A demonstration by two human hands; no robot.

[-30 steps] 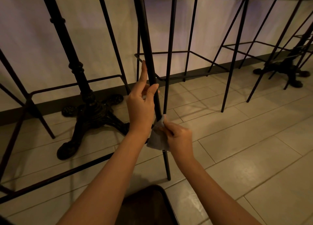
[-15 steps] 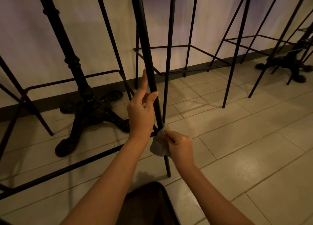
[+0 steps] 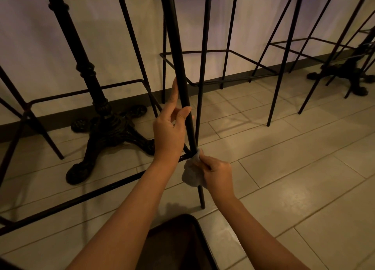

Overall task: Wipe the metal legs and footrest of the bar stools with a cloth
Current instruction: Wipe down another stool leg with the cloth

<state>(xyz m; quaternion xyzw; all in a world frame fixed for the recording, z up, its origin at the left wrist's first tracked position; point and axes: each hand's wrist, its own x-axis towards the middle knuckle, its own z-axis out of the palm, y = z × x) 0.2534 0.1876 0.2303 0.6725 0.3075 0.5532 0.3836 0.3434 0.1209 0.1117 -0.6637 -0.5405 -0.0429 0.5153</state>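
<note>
- Pale rectangular floor tiles [image 3: 284,168] ran up to a white wall panel with a dark skirting; thin black metal bar stools stood along it.
- An ornate black cast-iron table pedestal [image 3: 105,123] stood to the left.
- The left hand [image 3: 169,131] steadied the nearest slanted black metal stool leg [image 3: 178,62], thumb curled against it, forefinger laid straight up it.
- The right hand [image 3: 217,174] pinched a crumpled grey cloth [image 3: 191,175] (bunched, partly hanging) against that leg, just where the black metal footrest bar [image 3: 81,198] joined it.
</note>
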